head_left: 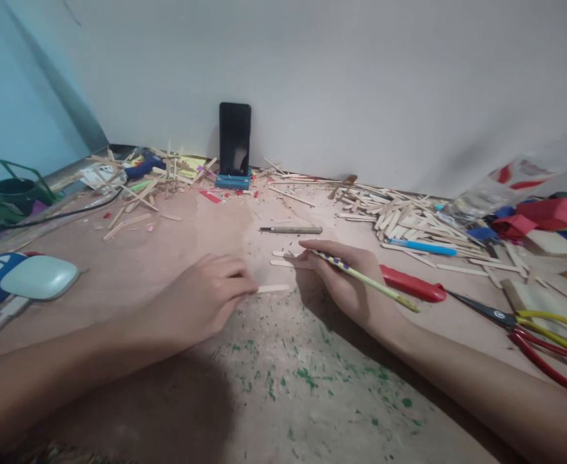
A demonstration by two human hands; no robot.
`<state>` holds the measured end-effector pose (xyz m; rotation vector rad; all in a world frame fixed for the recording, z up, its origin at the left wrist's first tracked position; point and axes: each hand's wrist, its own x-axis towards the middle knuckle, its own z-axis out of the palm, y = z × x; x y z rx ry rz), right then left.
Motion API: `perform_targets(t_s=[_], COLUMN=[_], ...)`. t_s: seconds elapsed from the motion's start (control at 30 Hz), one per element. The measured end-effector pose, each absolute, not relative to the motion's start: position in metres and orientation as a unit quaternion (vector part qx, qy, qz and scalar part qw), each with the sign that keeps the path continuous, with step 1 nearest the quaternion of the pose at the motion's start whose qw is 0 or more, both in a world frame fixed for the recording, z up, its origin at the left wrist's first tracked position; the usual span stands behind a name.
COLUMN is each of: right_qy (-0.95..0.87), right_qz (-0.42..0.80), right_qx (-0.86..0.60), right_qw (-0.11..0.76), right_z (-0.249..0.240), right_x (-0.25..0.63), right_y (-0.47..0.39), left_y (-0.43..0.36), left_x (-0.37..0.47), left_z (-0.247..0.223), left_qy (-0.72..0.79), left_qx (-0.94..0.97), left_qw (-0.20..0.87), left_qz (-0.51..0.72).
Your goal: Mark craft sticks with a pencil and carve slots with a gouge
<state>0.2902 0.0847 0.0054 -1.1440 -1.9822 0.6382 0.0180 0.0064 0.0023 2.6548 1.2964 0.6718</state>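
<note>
My left hand (211,293) is closed, its fingers pinching one end of a popsicle stick (274,289) that points right, low over the table. In my right hand (348,277) is a pale yellow pencil (361,276) with dark spots, gripped as for writing, its rear end slanting down to the right. Two more popsicle sticks (281,262) lie by the right fingertips, partly covered by that hand. Just beyond both hands rests a slim metal-handled carving tool (296,230). A red-handled tool (413,283) lies beside the right wrist.
A phone (235,138) stands in a blue holder (234,180) against the wall. Heaped popsicle sticks (404,219) and a blue pen (423,247) lie at right, near scissors (500,316) and a plastic bottle (506,180). A white earbud case (39,277) sits left. Green flecks dot the table.
</note>
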Motion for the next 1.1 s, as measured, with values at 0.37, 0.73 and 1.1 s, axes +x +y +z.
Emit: perform_targets(t_s=[0.37, 0.73, 1.1], right_qy=[-0.775, -0.765, -0.76], right_qz=[0.246, 0.328, 0.389], right_qx=[-0.438, -0.439, -0.425], right_qw=[0.383, 0.337, 0.302], right_z=[0.016, 0.026, 0.024], right_x=[0.288, 0.279, 0.267], right_y=[0.073, 0.06, 0.036], left_y=[0.01, 0.009, 0.007], left_x=[0.016, 0.018, 0.022], left_z=[0.005, 0.002, -0.006], left_qy=[0.445, 0.427, 0.418], left_qx=[0.85, 0.852, 0.847], left_qw=[0.11, 0.134, 0.141], left_qz=[0.261, 0.271, 0.296])
